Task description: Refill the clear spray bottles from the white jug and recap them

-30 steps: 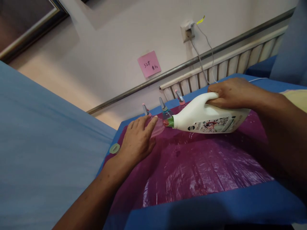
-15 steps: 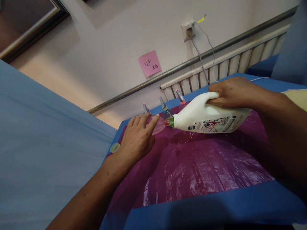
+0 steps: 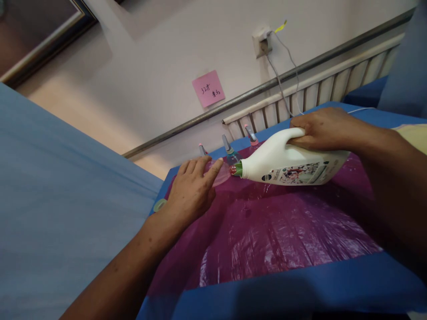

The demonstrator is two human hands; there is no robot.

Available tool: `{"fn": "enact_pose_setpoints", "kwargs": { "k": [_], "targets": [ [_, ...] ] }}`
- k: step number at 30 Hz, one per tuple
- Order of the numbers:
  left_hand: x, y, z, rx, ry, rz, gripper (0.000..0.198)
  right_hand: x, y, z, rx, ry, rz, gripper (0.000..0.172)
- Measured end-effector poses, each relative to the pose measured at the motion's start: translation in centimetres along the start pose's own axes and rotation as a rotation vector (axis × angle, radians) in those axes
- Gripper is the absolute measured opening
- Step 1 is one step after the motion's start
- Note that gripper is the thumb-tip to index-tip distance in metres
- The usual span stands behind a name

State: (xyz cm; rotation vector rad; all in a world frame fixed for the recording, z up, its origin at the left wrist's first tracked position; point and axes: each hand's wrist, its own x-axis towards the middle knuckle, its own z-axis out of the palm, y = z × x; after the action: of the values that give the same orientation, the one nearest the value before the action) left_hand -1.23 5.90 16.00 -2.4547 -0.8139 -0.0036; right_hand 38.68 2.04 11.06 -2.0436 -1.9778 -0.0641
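In the head view my right hand (image 3: 325, 129) is closed around the handle of a white detergent jug (image 3: 282, 153), which is tipped on its side with its mouth to the left. A green spout (image 3: 238, 169) sits inside that mouth. My left hand (image 3: 191, 186) rests over a clear, pinkish plastic bottle (image 3: 220, 174) and seems to hold it; part of the bottle is hidden by the hand. The bottle's reddish neck (image 3: 232, 170) meets the green spout. Whether liquid flows between them I cannot tell.
Spray bottles with trigger tops stand behind: a teal one (image 3: 233, 156), a pink-collared one (image 3: 252, 141) and one partly hidden (image 3: 202, 150). A roll of tape (image 3: 159, 205) lies left. Purple plastic sheeting (image 3: 267, 231) covers the blue table (image 3: 300, 289). A blue curtain (image 3: 73, 213) hangs left.
Almost nothing differs. Both hands, the jug and the bottle keep their places, apart from a very slight shift of the left arm and the view.
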Motion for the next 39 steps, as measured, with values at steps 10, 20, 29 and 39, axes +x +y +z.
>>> {"fn": "enact_pose_setpoints", "kwargs": {
  "k": [10,20,29,39],
  "targets": [
    [0.4,0.1,-0.5,0.033,-0.025,0.017,0.076,0.0,-0.1,-0.2,-0.023,-0.009,0.0,0.042],
    [0.7,0.2,-1.1,0.059,-0.05,0.017,0.075,0.0,-0.2,-0.3,-0.038,-0.018,0.01,0.042],
    [0.9,0.3,-1.3,0.055,-0.066,0.026,0.072,0.1,0.0,-0.1,-0.046,-0.023,-0.003,0.047],
    [1.0,0.3,-1.7,0.121,-0.087,0.035,0.07,0.1,0.1,0.0,-0.013,-0.013,-0.001,0.046]
  ]
}}
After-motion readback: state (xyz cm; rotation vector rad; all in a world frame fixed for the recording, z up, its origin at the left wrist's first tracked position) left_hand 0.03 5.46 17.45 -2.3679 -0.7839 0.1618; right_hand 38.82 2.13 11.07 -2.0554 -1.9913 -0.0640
